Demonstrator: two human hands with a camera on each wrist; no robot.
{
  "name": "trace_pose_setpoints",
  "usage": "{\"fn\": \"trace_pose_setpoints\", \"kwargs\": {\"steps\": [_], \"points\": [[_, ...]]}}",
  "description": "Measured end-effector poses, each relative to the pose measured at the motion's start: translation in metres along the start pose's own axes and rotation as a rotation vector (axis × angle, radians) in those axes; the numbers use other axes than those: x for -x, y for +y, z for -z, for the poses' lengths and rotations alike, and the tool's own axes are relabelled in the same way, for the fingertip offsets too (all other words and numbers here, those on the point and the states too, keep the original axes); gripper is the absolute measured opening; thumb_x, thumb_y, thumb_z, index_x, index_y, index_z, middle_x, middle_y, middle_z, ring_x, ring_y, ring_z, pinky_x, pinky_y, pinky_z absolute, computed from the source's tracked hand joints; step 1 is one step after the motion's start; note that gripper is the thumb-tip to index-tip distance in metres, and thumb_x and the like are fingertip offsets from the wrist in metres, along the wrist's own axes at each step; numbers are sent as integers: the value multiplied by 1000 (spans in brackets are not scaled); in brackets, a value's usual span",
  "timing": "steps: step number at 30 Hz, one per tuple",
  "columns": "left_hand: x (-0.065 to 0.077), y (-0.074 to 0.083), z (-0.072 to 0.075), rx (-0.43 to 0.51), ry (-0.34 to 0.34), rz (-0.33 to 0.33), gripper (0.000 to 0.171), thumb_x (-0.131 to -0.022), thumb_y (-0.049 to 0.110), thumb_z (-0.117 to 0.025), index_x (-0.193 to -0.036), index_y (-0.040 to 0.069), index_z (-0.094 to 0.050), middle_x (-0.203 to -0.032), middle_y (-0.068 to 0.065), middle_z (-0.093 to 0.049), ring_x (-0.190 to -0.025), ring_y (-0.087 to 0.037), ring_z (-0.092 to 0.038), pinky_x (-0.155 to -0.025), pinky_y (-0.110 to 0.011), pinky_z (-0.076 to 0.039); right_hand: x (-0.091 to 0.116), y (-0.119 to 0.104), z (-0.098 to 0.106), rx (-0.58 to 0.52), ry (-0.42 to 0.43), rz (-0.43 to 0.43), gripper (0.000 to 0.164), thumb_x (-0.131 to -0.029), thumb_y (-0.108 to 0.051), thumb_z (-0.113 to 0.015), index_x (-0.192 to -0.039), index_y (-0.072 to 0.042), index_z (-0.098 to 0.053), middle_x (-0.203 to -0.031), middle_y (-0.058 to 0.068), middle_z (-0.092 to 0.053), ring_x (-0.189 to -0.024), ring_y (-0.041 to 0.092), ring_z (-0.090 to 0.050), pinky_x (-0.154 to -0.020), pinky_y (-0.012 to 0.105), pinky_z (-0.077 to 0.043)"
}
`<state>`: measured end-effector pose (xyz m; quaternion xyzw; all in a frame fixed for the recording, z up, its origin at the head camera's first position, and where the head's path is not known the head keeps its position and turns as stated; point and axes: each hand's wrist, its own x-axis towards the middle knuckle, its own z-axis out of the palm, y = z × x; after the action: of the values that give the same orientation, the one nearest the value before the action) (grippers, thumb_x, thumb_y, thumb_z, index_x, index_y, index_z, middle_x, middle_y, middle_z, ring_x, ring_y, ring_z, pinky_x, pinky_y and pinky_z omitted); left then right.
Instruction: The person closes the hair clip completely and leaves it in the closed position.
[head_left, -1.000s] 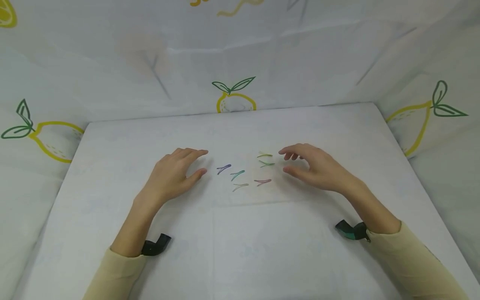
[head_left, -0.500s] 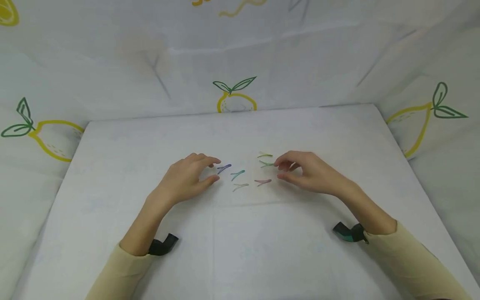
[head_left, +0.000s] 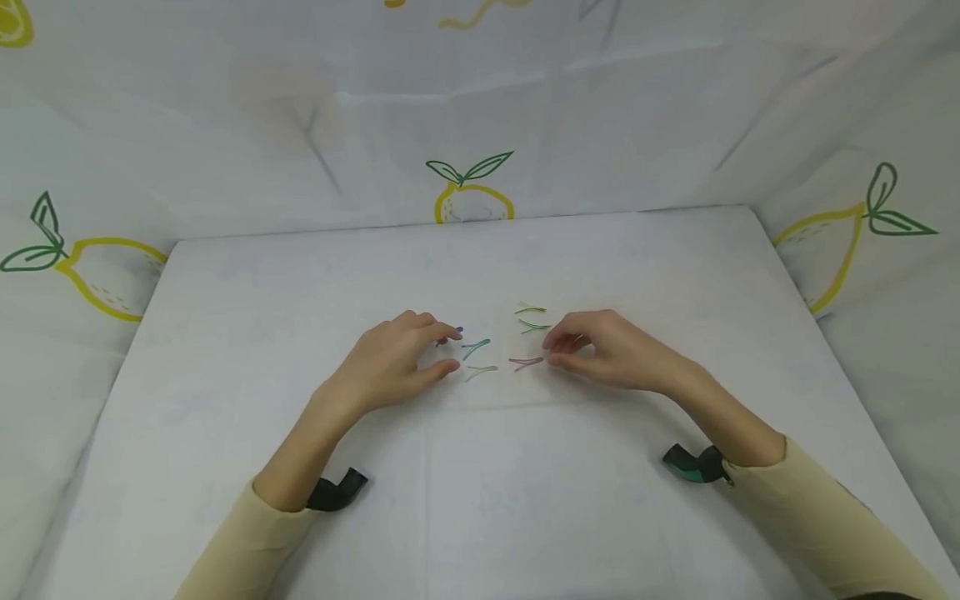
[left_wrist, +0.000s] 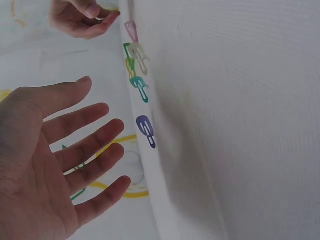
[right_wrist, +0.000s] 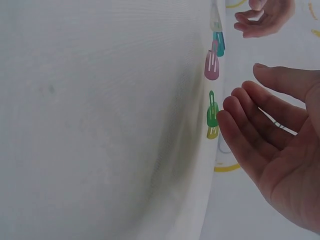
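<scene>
Several snap hair clips lie splayed on the white table. My left hand (head_left: 393, 358) hovers at the cluster's left with fingers spread and nothing in it; its fingertips overlap the purple hair clip (left_wrist: 145, 131) in the head view, hiding most of it. Just right of those fingertips are the teal hair clip (head_left: 480, 343) and, nearer me, a pale hair clip (head_left: 484, 369). On the right, my right hand (head_left: 611, 354) hangs loosely bent and holds nothing, its fingertips close to the pink hair clip (head_left: 529, 362) and the green hair clip (head_left: 537, 326). Behind the green one lies a yellow-green hair clip (head_left: 534, 309).
White cloth covers the table (head_left: 480, 500), and lemon-print cloth (head_left: 600, 108) rises behind it and at both sides. A black wrist strap piece (head_left: 337, 492) juts from the left cuff, another black piece (head_left: 693, 464) from the right.
My left hand has moved right, over the purple hair clip. My right hand has moved left and slightly toward me, its fingers drawing closer together. The other clips lie where they were.
</scene>
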<state>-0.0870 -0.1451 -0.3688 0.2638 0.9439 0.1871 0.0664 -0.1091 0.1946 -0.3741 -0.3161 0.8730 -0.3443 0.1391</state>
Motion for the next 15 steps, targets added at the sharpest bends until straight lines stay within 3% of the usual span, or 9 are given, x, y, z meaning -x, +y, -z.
{"fn": "trace_pose_setpoints", "kwargs": {"steps": [15], "points": [[-9,16,-12,-24,-16,-71,37,-100,41,-77,-130,20,-77,-119,3,-76,-112,-21,-68,-87,-41,-58,-3,2,-2,30,-52,-14,19,-98,-12,-79,-117,-8,-79,-111,-2,-81,-103,15,-77,-95,40,-63]]}}
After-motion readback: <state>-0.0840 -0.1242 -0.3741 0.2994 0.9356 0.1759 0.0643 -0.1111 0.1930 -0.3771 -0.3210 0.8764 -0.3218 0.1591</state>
